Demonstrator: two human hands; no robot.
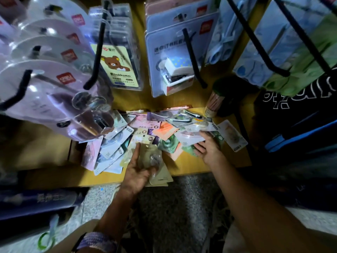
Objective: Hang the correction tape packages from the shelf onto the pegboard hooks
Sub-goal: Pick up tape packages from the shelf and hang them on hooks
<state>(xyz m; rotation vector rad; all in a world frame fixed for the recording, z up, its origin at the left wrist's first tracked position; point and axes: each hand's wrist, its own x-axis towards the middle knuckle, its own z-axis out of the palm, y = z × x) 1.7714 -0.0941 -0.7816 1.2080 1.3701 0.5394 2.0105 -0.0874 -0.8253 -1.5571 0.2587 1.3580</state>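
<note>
A loose pile of correction tape packages (149,128) in pink, orange, green and white lies on the yellow shelf (191,165). My left hand (138,170) holds a small stack of beige packages (155,161) near the shelf's front edge, thumb up along their left side. My right hand (207,148) reaches into the right side of the pile, its fingers on a pale package (189,137) lying over a green one (167,143). Black pegboard hooks (98,50) stick out above the shelf.
Hooks above carry clear blister packs (42,73) at left, a bear-print pack (116,66), blue stapler packs (175,57) and blue-green packs (291,48) at right. A tube of sticks (215,101) stands at the shelf's back right. Dark bags (300,125) crowd the right; speckled floor lies below.
</note>
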